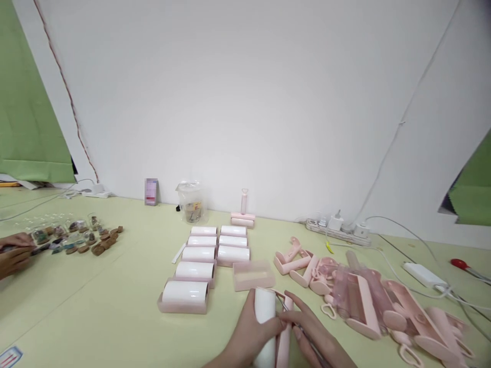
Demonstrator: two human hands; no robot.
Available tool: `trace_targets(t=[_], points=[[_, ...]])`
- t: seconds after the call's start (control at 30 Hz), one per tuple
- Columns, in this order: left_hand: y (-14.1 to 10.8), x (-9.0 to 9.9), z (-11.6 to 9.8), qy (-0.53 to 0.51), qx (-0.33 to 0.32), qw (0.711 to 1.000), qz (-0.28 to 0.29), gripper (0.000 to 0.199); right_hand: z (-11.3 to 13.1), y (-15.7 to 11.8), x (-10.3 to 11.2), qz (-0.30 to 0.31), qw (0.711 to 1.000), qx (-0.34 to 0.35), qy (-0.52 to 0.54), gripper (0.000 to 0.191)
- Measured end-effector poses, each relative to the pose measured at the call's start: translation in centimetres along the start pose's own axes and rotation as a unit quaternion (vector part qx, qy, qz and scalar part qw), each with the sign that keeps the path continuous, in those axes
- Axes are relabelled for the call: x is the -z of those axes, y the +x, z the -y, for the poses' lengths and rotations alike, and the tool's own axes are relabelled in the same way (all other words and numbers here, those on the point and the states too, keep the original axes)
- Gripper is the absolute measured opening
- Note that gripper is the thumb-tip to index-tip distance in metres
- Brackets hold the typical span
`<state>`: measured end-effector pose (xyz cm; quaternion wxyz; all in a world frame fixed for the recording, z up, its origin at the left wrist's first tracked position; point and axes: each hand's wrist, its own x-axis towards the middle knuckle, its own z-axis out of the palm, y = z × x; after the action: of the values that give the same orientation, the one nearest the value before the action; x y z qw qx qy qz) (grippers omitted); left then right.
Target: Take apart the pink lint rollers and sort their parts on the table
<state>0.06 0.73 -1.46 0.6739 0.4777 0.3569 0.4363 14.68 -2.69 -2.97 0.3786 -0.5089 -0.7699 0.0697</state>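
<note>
At the near edge of the table, my left hand (249, 327) is closed around a white sticky lint roll (265, 304), which lies lengthwise beside a pink plastic lint-roller cover (284, 342). My right hand (314, 329) grips a slim metal tool (282, 302), its tip against the top of the pink part; whether it is tweezers I cannot tell. Just beyond my hands sits a translucent pink tray (253, 276) holding no roll. Two rows of similar trays with white rolls (184, 293) stand to the left.
Pink handles, covers and heart-shaped rings pile up at right (362, 306). A power strip (337, 232) and cables lie behind them. Against the wall stand an assembled lint roller (243, 217) and a plastic bag (192, 202). Another person's hands (15, 255) work among small glass jars at far left.
</note>
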Motion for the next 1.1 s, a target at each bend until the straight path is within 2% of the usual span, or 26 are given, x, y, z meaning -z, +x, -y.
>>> trace_targets(t=[0.1,0.2,0.27,0.37,0.47,0.57,0.63,0.73,1.1], points=[[0.1,0.1,0.0,0.028,-0.007,0.998,-0.058,0.033,0.2,0.2,1.4,0.034,0.999,-0.005,-0.011,0.022],[0.2,0.5,-0.4,0.046,-0.003,0.992,-0.119,0.036,-0.2,0.4,3.4,0.057,0.998,0.0,-0.017,0.021],[0.3,0.7,-0.8,0.058,0.005,0.992,-0.114,0.038,-0.8,0.5,4.5,0.067,0.997,-0.009,-0.036,0.02],[0.2,1.0,-1.1,0.086,0.017,0.992,-0.088,0.036,-1.5,0.9,5.8,0.068,0.992,-0.073,-0.071,0.024],[0.0,1.1,-1.2,0.146,-0.018,0.987,-0.061,0.029,-0.8,1.4,6.6,0.098,0.991,-0.088,-0.014,0.027],[-0.4,1.1,-1.3,0.216,-0.092,0.971,-0.037,0.023,0.9,1.6,6.4,0.118,0.987,-0.048,0.095,0.021],[-0.5,1.1,-1.4,0.238,-0.112,0.964,-0.024,0.025,1.9,1.4,5.9,0.109,0.984,-0.024,0.141,0.017],[-0.6,1.1,-1.5,0.25,-0.115,0.961,-0.012,0.025,2.7,1.1,5.2,0.096,0.982,-0.004,0.161,0.018],[-0.4,1.2,-1.6,0.293,-0.09,0.952,-0.002,0.027,2.4,0.9,5.0,0.059,0.979,-0.044,0.188,0.021]])
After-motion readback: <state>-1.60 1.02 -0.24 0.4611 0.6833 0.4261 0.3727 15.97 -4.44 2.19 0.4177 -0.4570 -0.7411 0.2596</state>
